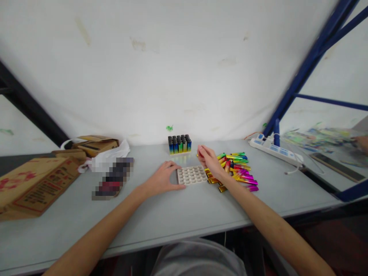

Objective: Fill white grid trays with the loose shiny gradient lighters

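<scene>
From the head view, the white tray [192, 182] with rows of round holes lies flat on the grey desk [161, 218]; its visible holes look unfilled. Behind the tray, nearer the wall, a block of dark-topped blue and yellow tubes [180, 145] stands upright in neat rows, so that group seems finished. Against the tray's right end, a heap of loose shiny tubes [241, 171] in gold, green, red and magenta lies in disorder; judging by this, most of the sorting is left.

The left hand [163, 178] comes in from the tray's left, thumb at its near corner and fingers towards its far corner, spread around that end. The right forearm reaches over the near side of the heap, and the right hand [211, 160] hangs above the tray's far right corner, wrist bent, fingers curled in together. Whether those fingers pinch a tube, I cannot tell: they are small and partly hidden here.
</scene>
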Demonstrator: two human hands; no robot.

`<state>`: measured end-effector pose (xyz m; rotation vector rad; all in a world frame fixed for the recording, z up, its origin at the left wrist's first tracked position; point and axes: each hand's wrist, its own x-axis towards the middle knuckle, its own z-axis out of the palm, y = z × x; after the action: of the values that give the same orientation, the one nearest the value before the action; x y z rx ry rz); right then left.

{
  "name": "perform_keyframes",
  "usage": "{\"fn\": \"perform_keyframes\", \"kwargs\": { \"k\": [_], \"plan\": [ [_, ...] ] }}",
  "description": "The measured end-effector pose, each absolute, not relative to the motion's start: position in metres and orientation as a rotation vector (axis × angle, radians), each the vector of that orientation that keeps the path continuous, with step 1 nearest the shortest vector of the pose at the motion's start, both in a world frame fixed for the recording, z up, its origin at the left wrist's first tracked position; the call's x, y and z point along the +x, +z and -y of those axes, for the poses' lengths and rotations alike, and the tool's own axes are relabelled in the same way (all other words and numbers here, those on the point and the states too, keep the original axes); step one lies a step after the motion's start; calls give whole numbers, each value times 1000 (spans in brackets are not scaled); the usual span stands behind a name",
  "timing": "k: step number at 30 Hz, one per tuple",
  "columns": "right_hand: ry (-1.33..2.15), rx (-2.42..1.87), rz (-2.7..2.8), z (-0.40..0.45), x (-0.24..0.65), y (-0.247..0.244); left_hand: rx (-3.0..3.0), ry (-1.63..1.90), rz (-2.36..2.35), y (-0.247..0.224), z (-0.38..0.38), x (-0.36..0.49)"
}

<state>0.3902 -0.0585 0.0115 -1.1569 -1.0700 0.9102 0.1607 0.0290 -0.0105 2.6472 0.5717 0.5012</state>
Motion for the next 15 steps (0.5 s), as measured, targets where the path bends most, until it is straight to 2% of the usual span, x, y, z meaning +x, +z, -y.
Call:
{"fn": "perform_keyframes", "kwargs": {
  "k": [8, 15],
  "plan": [
    [434, -1465, 1260, 56, 387, 0, 2660, 485, -595, -11, -29, 162],
    [376, -1518, 1314, 59, 385, 3, 2693, 492, -673, -13, -32, 160]
  ]
}}
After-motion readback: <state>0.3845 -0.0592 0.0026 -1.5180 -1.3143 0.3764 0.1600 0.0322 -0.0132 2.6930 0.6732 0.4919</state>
